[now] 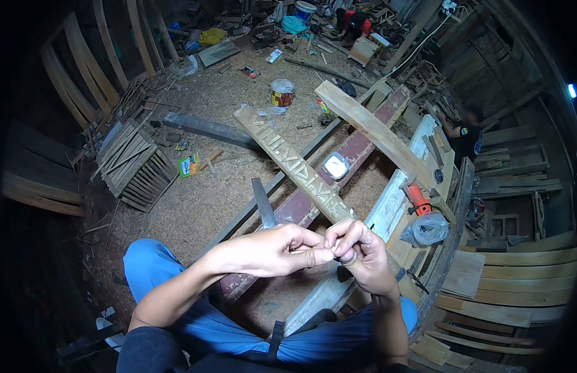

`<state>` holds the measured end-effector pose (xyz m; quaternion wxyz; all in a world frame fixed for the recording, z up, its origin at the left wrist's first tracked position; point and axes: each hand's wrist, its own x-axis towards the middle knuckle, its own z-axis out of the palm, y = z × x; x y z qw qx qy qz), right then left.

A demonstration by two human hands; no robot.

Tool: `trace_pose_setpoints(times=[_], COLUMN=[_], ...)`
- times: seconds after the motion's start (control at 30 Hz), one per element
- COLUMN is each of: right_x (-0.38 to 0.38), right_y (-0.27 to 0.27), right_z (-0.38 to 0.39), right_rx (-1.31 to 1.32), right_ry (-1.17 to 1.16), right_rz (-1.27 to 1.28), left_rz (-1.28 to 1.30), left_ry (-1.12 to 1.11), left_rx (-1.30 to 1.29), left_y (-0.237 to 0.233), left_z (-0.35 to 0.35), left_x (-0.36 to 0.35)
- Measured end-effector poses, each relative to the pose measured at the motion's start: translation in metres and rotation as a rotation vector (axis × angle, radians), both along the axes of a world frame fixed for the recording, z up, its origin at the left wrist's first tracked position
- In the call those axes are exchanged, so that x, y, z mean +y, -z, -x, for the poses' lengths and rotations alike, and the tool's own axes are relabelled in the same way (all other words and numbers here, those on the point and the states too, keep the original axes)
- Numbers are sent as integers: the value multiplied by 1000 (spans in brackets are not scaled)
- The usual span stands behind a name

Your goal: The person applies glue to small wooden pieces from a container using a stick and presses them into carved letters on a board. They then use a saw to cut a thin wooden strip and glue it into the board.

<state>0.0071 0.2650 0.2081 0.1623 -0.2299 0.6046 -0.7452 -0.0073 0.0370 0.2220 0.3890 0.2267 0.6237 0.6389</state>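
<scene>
In front of my lap, my left hand point(273, 250) and my right hand point(364, 256) meet, thumbs and fingers pinched together at the tips. What sits between those fingertips is too small to make out. Just beyond them lies a long board point(294, 166) carved with raised letters, its near end partly hidden by my right hand. A flat grey bar point(263, 202) rises from behind my left hand, its lower end covered. A small white container point(335, 166) rests on the reddish beam point(357, 149) beside the lettered board.
An orange power tool point(416, 198) and a plastic bag point(427, 229) lie on the bench at right. A plain plank point(375, 130) crosses the beams. Farther off are a paint can point(282, 93), a slatted wooden crate point(136, 165) and two people point(470, 137) point(355, 26).
</scene>
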Motion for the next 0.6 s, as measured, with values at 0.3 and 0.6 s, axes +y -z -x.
trace_pose_setpoints(times=[0.3,0.6], right_x=[6,-2], right_y=[6,2], right_z=[3,8], right_rx=[-31,-16], right_ry=[-17,168], right_rz=[15,60], left_rz=[39,-180], left_ry=[0,-185], left_rx=[37,27], left_y=[-5,10], left_z=[3,7], left_x=[0,15])
